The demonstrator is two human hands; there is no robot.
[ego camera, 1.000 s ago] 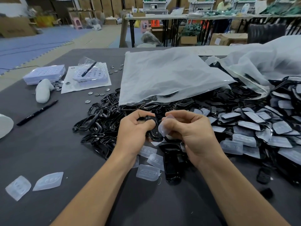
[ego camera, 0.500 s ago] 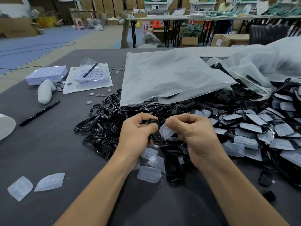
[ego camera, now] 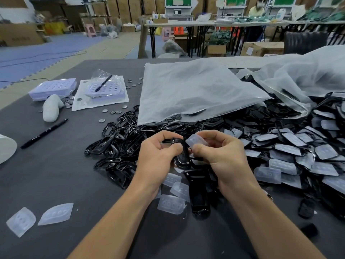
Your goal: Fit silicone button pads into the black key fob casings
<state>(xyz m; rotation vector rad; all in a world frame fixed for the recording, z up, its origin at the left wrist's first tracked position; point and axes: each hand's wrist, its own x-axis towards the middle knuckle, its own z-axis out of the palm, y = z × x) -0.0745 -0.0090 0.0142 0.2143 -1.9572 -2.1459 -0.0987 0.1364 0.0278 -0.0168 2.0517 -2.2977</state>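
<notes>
Left grip curls around a black key fob casing; I see the right grip pinching a silicone button pad just beside it.

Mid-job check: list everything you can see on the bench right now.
table: one, dark grey, under everything.
casing frames: heap, black, centre-left.
padded casings: heap, black with translucent pads, right.
loose pads: two near left, several by the wrists, translucent white.
plastic bags: two, translucent white, far centre and far right.
pens: two, black, one left on table, one on a tray stack.
tray stacks: two, pale lilac, far left.
coin cells: scattered, silver, near the trays.
white lump: one, white, beside left tray stack.
held casing: one, black, centre.
held pad: one, translucent, beside held casing.
left hand: bare, grips held casing.
right hand: bare, pinches held pad.
</notes>
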